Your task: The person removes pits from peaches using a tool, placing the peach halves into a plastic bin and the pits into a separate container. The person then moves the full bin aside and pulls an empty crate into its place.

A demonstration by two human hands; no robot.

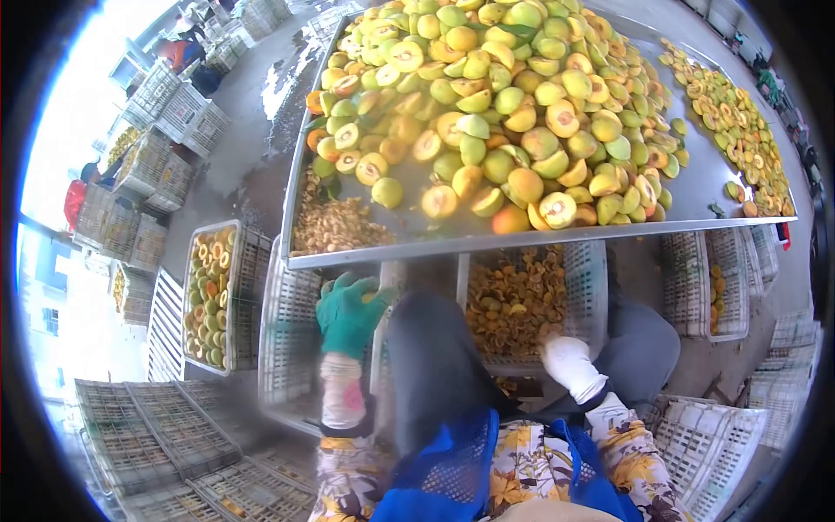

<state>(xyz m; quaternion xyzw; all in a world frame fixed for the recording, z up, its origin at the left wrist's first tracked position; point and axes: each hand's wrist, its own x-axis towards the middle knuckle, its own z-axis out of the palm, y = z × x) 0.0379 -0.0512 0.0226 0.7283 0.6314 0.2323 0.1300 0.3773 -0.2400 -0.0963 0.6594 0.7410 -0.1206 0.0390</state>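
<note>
My left hand (pixel 348 311), in a green glove, is over a white crate (pixel 291 326) below the table's left front corner. Its fingers are spread apart, with nothing seen in them. My right hand (pixel 565 358), in a whitish glove, is low at the front of a crate of brownish fruit pieces (pixel 517 300) between my knees; its fingers are blurred and what they hold, if anything, cannot be made out. Above both hands, halved yellow-green fruit (pixel 539 113) is heaped on the metal table (pixel 417 247). A small pile of pits (pixel 335 224) lies in the table's left corner.
A crate of halved fruit (pixel 209 296) stands at the left. Empty-looking crates (pixel 156 426) lie at lower left, another crate (pixel 709 444) at lower right. More cut fruit (pixel 739 130) lines the table's right side. People are at the far left by stacked crates (pixel 165 104).
</note>
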